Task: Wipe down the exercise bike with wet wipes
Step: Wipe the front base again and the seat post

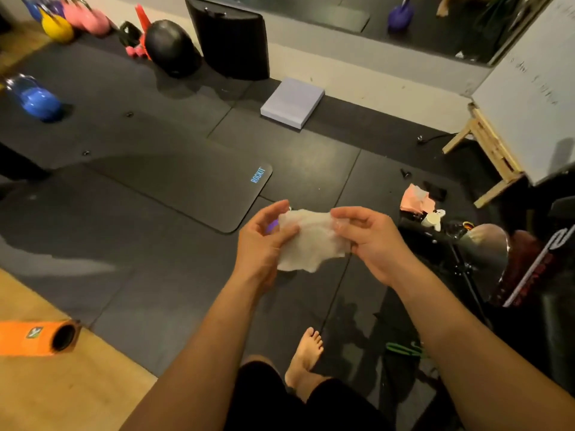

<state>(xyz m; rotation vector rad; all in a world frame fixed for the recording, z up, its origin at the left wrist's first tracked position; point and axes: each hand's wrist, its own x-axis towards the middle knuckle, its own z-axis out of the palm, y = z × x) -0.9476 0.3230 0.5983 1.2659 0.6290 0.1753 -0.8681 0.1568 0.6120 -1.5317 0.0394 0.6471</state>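
Observation:
A crumpled white wet wipe (311,241) is stretched between both hands above the dark floor mats. My left hand (264,244) pinches its left edge between thumb and fingers. My right hand (367,241) pinches its right edge with curled fingers. The exercise bike (510,265), black with red and white lettering, stands at the right edge, only partly in view. A pink wipes pack (415,199) lies on the floor beyond the bike.
A black exercise mat (186,188) lies ahead. Coloured kettlebells (34,99) and a black ball (171,46) stand at the back left. A grey block (292,102) sits by the wall, an orange foam roller (37,337) at left, a whiteboard easel (504,119) at right. My bare foot (306,353) is below.

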